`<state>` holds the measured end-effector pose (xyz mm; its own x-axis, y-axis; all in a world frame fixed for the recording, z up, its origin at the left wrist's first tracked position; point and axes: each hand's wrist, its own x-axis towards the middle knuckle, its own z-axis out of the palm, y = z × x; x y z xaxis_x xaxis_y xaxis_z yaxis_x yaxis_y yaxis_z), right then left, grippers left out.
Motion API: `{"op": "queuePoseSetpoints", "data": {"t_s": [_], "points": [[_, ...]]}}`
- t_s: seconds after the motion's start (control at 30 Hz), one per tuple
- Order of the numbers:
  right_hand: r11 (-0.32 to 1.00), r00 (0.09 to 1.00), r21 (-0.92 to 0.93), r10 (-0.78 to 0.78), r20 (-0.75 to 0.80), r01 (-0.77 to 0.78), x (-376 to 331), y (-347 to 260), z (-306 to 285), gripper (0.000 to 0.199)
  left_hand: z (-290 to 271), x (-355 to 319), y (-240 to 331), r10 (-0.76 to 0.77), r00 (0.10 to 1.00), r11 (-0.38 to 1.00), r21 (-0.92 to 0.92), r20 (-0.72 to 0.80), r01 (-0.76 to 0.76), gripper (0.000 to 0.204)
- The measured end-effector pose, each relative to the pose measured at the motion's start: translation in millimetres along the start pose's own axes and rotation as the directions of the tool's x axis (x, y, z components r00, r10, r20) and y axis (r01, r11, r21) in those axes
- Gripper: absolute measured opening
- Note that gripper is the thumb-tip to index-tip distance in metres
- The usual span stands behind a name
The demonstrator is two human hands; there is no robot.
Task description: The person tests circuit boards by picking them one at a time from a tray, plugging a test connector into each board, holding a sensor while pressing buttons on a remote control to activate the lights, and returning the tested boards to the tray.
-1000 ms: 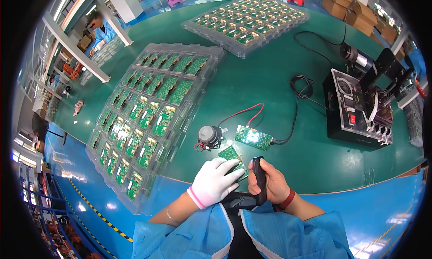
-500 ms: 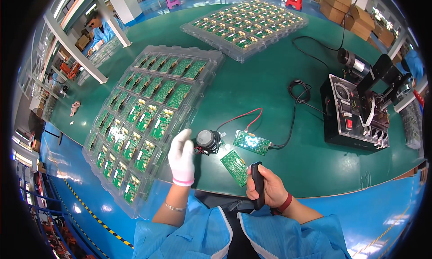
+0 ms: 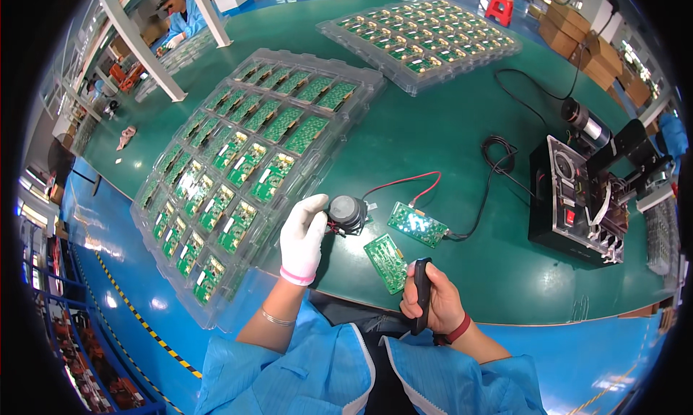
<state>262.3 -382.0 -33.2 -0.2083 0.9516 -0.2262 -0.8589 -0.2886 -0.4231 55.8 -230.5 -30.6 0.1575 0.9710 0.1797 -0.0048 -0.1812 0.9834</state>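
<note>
Gripping a slim black handheld tool (image 3: 421,294), the bare right hand (image 3: 432,303) waited near the counter's (image 3: 447,126) front edge, while the gloved left hand (image 3: 302,236) closed on a small round black speaker (image 3: 347,213). One loose green circuit board (image 3: 387,253) lay between them. Testing seemed underway; next, careful alignment against the lit board (image 3: 417,224).

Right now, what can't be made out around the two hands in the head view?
- Left hand: whether its gloved fingers grip or only touch the small round speaker; the glove covers the contact.
- Right hand: tip of the black handheld tool is hidden behind the palm.
- Loose circuit board: components too small to read.
- Black test fixture: far side bent and cut by the fisheye rim.
</note>
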Motion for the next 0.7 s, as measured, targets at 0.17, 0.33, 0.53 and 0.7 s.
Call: {"op": "queuePoseSetpoints", "data": {"t_s": [0.17, 0.33, 0.53, 0.7], "points": [[0.999, 1.0, 0.035, -0.004, -0.012, 0.004, 0, -2, 0, 0.035, 0, 0, -5, 0.032, 0.999, 0.999, 0.035, 0.004, -0.032, 0.028], [0.999, 0.994, -0.05, -0.006, -0.106, 0.0, 0, -3, 10, 0.035, 2, 0, -1, 0.039, 0.999, 0.997, 0.064, -0.006, -0.039, 0.028], [0.997, 0.997, -0.08, -0.004, -0.077, -0.002, -2, -2, 7, 0.034, 2, 0, -2, 0.01, 1.0, 0.999, 0.031, 0.001, -0.01, 0.029], [0.996, 0.997, -0.09, -0.014, -0.073, 0.007, -2, -2, 8, 0.034, 1, -1, -2, 0.013, 1.0, 1.0, 0.013, 0.004, -0.013, 0.029]]}}
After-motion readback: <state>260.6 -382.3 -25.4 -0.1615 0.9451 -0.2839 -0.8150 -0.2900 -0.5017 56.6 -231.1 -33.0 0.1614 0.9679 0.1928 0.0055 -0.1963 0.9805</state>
